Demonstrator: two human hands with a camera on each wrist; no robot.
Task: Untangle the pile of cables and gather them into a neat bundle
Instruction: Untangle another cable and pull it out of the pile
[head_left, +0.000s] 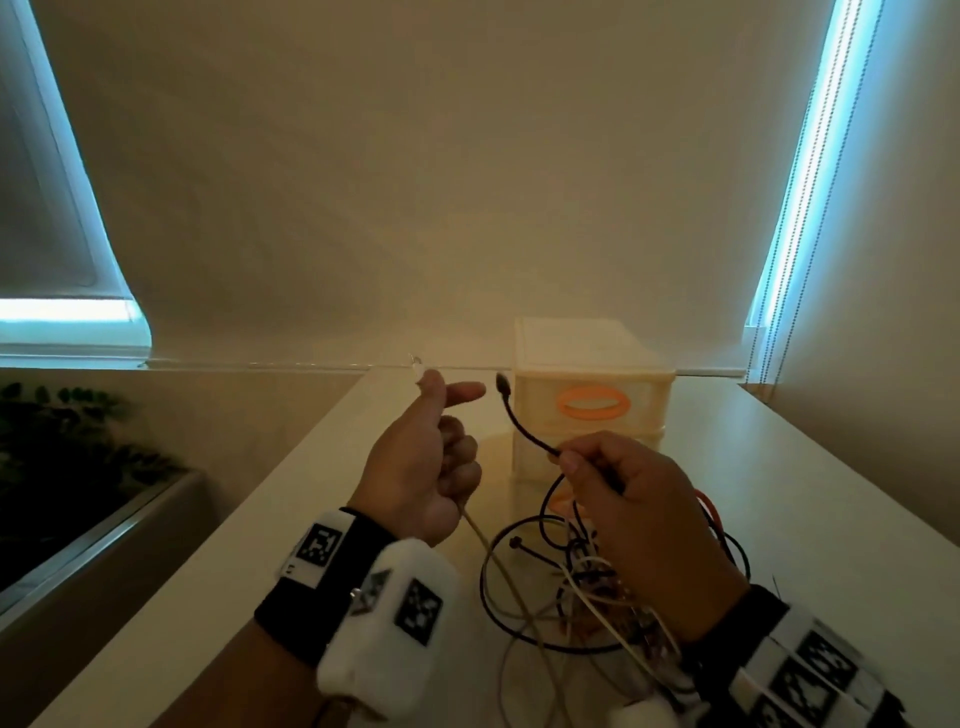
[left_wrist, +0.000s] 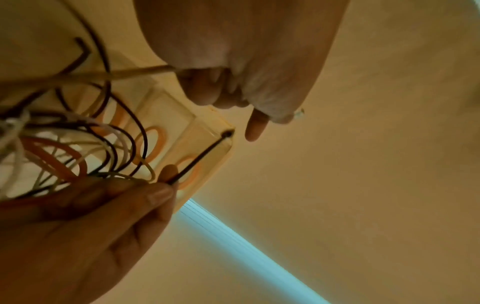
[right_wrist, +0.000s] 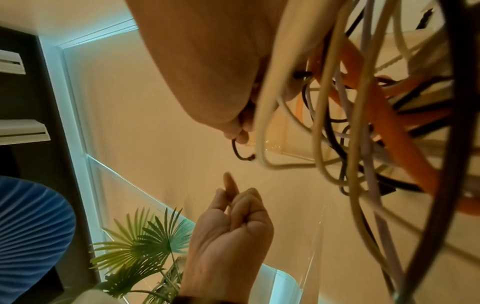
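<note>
In the head view my left hand (head_left: 441, 441) is raised over the white table (head_left: 810, 499). Its fingers are curled round a beige cable (head_left: 483, 540), the forefinger points right, and the plug end (head_left: 418, 370) sticks out above the thumb. My right hand (head_left: 618, 493) pinches a thin black cable (head_left: 524, 426) whose free end stands up toward the drawers. Below that hand hangs the tangle (head_left: 582, 587) of black, white and orange cables. The left wrist view shows the beige cable (left_wrist: 116, 74) leaving my fist and the black cable (left_wrist: 202, 154) in my right fingertips (left_wrist: 158, 193). Loops of the tangle (right_wrist: 363, 107) drape past my right palm.
A cream drawer unit (head_left: 592, 374) with orange handles stands at the back of the table, just behind both hands. A roller blind covers the window, and its bead chain (head_left: 810, 156) hangs at the right. A planter with green leaves (head_left: 67, 447) sits left of the table edge.
</note>
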